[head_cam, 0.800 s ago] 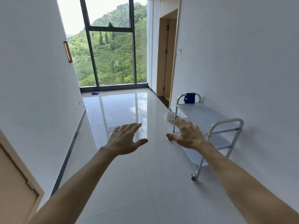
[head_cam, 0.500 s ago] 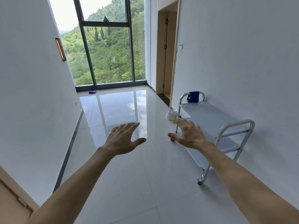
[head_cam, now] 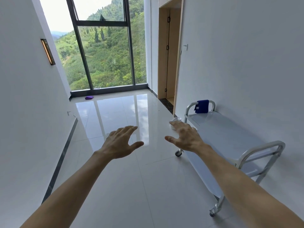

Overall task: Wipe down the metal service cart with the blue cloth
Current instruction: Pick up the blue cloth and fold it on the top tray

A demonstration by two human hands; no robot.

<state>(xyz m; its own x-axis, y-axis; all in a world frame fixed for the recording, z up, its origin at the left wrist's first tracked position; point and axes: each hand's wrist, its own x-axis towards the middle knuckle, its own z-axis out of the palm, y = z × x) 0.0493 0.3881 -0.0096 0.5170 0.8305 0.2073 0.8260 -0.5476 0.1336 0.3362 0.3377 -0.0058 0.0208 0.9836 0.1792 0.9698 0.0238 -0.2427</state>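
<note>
The metal service cart (head_cam: 227, 134) stands on wheels against the right wall, with a flat top shelf, a lower shelf and a looped handle at each end. The blue cloth (head_cam: 202, 106) hangs over the far handle. My left hand (head_cam: 120, 143) is stretched out over the floor with fingers spread, holding nothing. My right hand (head_cam: 185, 137) is also spread and empty, in the air in front of the cart's near left edge, well short of the cloth.
A white object (head_cam: 175, 121) sits on the floor beside the cart's far leg. A purple item (head_cam: 89, 97) lies by the tall window (head_cam: 105, 51). A wooden doorway (head_cam: 169, 55) opens past the cart. White walls flank the glossy tiled floor (head_cam: 128, 178).
The view has moved forward and the cart looms larger and lower right. Both hands stay spread and empty, keeping their place ahead of me.
</note>
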